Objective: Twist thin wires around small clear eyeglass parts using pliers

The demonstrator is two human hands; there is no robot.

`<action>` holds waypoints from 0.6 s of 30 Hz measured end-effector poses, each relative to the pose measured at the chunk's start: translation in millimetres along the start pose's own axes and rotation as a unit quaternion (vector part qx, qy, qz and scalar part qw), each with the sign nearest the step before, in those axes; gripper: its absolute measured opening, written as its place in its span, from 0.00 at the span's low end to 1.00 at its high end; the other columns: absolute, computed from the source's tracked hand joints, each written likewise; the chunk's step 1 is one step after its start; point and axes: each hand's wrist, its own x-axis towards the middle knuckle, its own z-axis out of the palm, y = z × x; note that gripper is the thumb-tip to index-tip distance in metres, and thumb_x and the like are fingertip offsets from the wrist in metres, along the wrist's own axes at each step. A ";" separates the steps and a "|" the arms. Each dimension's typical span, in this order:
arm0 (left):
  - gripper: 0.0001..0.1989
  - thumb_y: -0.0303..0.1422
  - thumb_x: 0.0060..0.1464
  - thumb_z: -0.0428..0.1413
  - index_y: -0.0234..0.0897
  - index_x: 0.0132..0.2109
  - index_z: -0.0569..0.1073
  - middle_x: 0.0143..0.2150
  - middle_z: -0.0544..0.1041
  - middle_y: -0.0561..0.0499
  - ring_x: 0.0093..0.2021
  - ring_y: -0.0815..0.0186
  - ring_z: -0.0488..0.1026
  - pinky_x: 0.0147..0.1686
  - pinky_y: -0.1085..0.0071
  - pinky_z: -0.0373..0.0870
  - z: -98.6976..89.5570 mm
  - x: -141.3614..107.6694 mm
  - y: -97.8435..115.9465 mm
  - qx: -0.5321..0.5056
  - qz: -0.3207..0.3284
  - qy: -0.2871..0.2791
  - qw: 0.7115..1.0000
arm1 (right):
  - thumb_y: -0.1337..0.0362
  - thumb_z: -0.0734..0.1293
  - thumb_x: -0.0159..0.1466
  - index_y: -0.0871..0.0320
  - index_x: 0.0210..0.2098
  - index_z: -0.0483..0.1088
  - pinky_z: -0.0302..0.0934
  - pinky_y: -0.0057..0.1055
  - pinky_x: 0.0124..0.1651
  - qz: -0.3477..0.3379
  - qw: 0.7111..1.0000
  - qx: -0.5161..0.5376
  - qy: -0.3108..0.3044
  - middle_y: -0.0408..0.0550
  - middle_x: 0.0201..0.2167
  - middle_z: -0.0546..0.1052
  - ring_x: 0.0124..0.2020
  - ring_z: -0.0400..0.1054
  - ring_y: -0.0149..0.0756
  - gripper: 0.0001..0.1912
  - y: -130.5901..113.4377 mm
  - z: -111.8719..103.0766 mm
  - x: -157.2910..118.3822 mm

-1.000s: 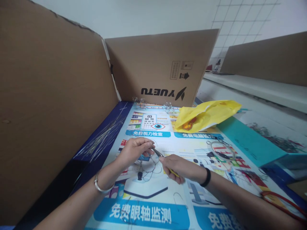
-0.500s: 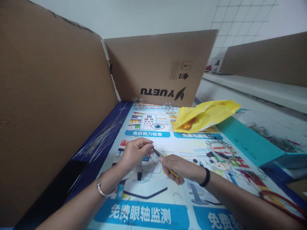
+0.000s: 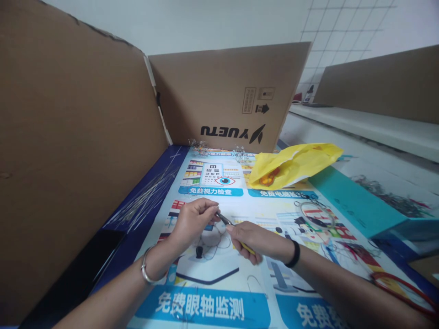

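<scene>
Near the middle of the printed sheet point(image 3: 219, 269), my right hand point(image 3: 252, 240) is wrapped round pliers point(image 3: 224, 220) with dark jaws and yellow handles. The jaws point up and left and meet the fingertips of my left hand point(image 3: 195, 221). My left hand is pinched on a thin wire point(image 3: 219, 244) that loops below the fingers; its exact shape between the fingertips is too small to make out. Loose bent wires point(image 3: 254, 285) lie on the sheet in front of my hands.
Straight wires point(image 3: 142, 201) lie at the left beside a black flat object point(image 3: 92, 256). Cardboard panels point(image 3: 226, 91) stand at the back and left. A yellow bag point(image 3: 297, 164), a clear ring point(image 3: 317, 215), a teal box point(image 3: 363, 205) with wire pieces and a red ring point(image 3: 404, 290) are at right.
</scene>
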 end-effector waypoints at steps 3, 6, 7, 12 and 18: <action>0.08 0.32 0.49 0.56 0.32 0.35 0.74 0.24 0.77 0.51 0.26 0.68 0.76 0.26 0.76 0.73 -0.2 0.0 0.8 0.008 0.001 0.007 1.000 | 0.36 0.52 0.57 0.59 0.23 0.60 0.52 0.20 0.13 -0.001 1.000 0.002 0.000 0.38 0.12 0.62 0.11 0.59 0.24 0.31 0.4 0.1 0.2; 0.08 0.32 0.48 0.56 0.32 0.34 0.74 0.23 0.77 0.51 0.25 0.68 0.76 0.26 0.76 0.72 -0.7 1.3 1.7 0.018 0.008 0.014 1.000 | 0.36 0.52 0.57 0.59 0.23 0.60 0.52 0.20 0.13 -0.001 1.000 0.007 -0.003 0.38 0.12 0.62 0.11 0.59 0.24 0.31 2.0 -0.1 0.5; 0.08 0.32 0.48 0.56 0.32 0.34 0.74 0.23 0.77 0.51 0.25 0.67 0.76 0.25 0.76 0.72 -0.9 1.7 1.7 0.021 0.010 0.015 1.000 | 0.36 0.52 0.57 0.59 0.23 0.61 0.53 0.20 0.13 -0.001 1.000 0.007 -0.003 0.38 0.12 0.62 0.11 0.59 0.24 0.31 2.6 -0.1 0.6; 0.07 0.32 0.48 0.56 0.32 0.34 0.74 0.25 0.77 0.50 0.26 0.67 0.76 0.26 0.75 0.72 -1.4 1.9 2.0 0.027 0.011 0.015 0.999 | 0.36 0.52 0.56 0.59 0.23 0.60 0.53 0.20 0.13 -0.004 1.000 0.010 -0.004 0.38 0.12 0.63 0.11 0.60 0.25 0.31 3.2 0.2 0.9; 0.08 0.32 0.49 0.56 0.32 0.34 0.74 0.24 0.77 0.50 0.26 0.67 0.76 0.26 0.74 0.72 -0.7 0.9 4.4 0.034 0.009 0.018 0.999 | 0.36 0.52 0.57 0.59 0.22 0.60 0.52 0.20 0.13 -0.001 1.000 0.008 -0.001 0.39 0.12 0.63 0.11 0.60 0.25 0.31 1.4 0.7 0.1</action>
